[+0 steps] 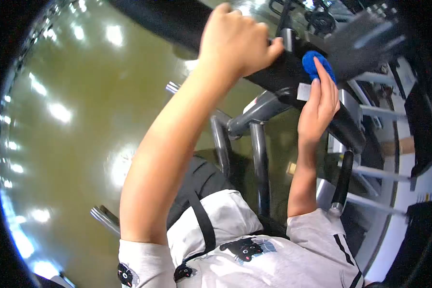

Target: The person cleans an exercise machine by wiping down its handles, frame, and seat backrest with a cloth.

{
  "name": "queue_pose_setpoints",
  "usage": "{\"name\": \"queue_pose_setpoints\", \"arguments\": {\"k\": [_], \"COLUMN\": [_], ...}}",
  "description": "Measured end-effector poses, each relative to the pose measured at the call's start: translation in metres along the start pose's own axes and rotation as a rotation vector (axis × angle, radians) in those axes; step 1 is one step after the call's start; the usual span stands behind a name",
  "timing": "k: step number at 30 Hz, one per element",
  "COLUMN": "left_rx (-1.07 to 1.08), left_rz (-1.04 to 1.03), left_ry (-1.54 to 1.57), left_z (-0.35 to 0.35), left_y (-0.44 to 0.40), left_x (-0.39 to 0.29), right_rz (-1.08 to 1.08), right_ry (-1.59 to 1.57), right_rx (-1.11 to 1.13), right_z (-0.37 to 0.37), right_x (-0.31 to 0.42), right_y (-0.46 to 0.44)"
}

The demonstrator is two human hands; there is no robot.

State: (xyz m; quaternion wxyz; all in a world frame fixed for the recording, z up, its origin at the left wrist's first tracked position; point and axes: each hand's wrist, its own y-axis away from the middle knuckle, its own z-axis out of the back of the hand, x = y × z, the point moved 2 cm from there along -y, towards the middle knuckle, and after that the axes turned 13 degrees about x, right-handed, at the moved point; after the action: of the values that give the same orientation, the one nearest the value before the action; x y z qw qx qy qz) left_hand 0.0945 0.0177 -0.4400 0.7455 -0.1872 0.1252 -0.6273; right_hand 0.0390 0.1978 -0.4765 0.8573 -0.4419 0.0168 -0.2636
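Observation:
My left hand [237,41] reaches up and rests closed over the edge of a long black padded part [173,24] of a gym machine, thumb pointing right. The undersides of its fingers are hidden. My right hand [320,106] is at the right, its fingers fairly straight and pressed on a bunched blue cloth [310,61]. That cloth lies against the dark part of the machine, beside a small white label [304,91]. Part of the cloth is covered by the fingers.
Grey metal tubes [259,163] of the machine frame stand below the pad. A black-gripped handle [343,180] hangs at the right, near pale rails [384,175]. Shiny olive floor [77,158] spreads at the left. More gym equipment [320,20] stands at the top right.

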Motion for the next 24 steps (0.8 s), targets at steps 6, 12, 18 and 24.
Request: {"name": "queue_pose_setpoints", "arguments": {"k": [6,12,18,24], "left_rx": [-0.45,-0.324,-0.118,-0.18], "left_rz": [-0.031,0.002,0.298,0.252], "left_ry": [0.113,0.171,0.724,0.638], "left_z": [-0.013,-0.046,-0.094,-0.074], "left_y": [0.015,0.096,0.162,0.157], "left_x": [0.002,-0.003,0.003,0.003], "right_rz": [-0.023,-0.054,0.047,-0.065], "right_ry": [-0.141,-0.141,-0.158,-0.192], "right_rx": [0.22,0.318,0.249,0.127], "right_z": [-0.026,-0.038,-0.068,-0.104], "right_x": [0.04,0.051,0.118,0.185], "right_y": [-0.053,-0.07,-0.08,-0.12]}}
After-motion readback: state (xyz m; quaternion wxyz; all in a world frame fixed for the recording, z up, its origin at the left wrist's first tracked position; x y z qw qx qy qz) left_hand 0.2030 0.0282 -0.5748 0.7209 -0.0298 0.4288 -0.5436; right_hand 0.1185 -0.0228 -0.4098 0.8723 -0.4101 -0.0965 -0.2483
